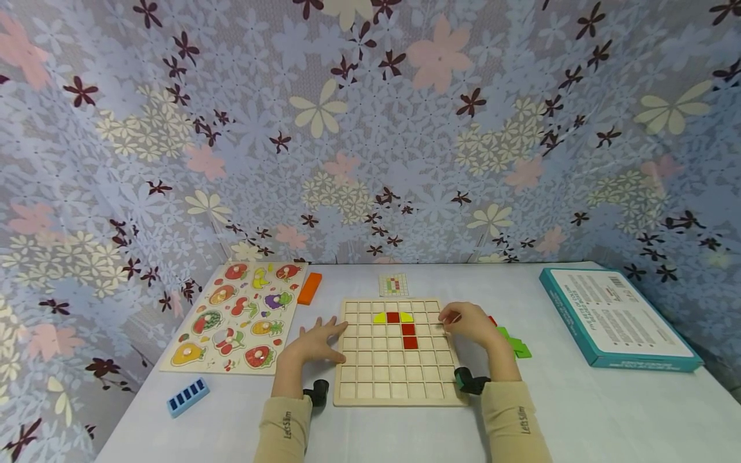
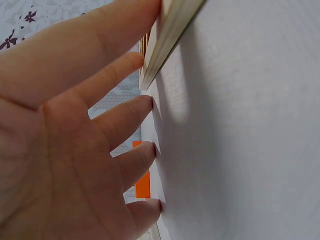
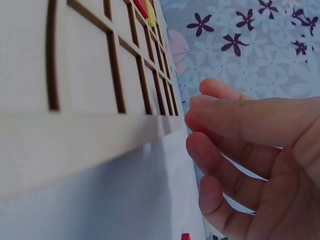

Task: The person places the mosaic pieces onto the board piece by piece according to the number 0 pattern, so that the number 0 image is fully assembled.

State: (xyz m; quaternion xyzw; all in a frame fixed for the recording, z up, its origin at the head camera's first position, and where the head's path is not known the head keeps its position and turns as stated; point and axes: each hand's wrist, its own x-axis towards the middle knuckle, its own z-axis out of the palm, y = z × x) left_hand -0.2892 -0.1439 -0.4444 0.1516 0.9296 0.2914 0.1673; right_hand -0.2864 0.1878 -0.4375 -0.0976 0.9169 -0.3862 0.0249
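Observation:
A wooden grid board (image 1: 370, 390) lies on the table between both hands. Three red square tiles (image 1: 410, 343) sit in its cells, and two yellow rounded tiles (image 1: 379, 318) flank the topmost red one. My left hand (image 1: 315, 343) spreads its fingers at the board's left edge; in the left wrist view its thumb touches the rim (image 2: 172, 37). At the board's right edge, my right hand (image 1: 470, 323) has its fingers loosely bent and thumb near the index finger. No piece shows between them in the right wrist view. A small pattern card (image 1: 393, 285) lies behind the board.
Green pieces (image 1: 515, 344) and a red piece (image 1: 493, 320) lie beside the right hand. A teal box (image 1: 622, 318) is at the right. On the left are a fruit puzzle board (image 1: 231, 321), an orange block (image 1: 309, 289) and a blue slotted block (image 1: 188, 397).

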